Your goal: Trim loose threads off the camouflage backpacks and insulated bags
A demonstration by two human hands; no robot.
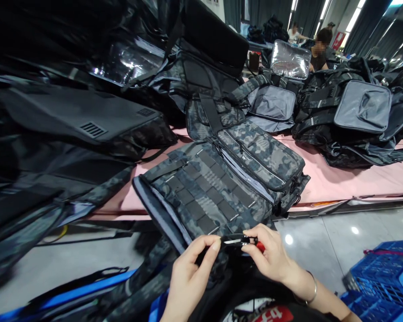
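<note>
Both hands work at the camouflage backpack's (pixel 218 188) near edge. My left hand (pixel 188 277) pinches a black strap (pixel 233 237) taut so my right hand (pixel 272 257), closed around small red-handled snips (pixel 245 241), can reach it.

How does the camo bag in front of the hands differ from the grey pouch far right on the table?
The camo bag is patterned grey-black camouflage with rows of webbing; the grey pouch is plain.
The camo bag overhangs the pink table edge near both hands; the grey pouch rests atop a pile of dark bags, untouched.
Both are fabric.
</note>
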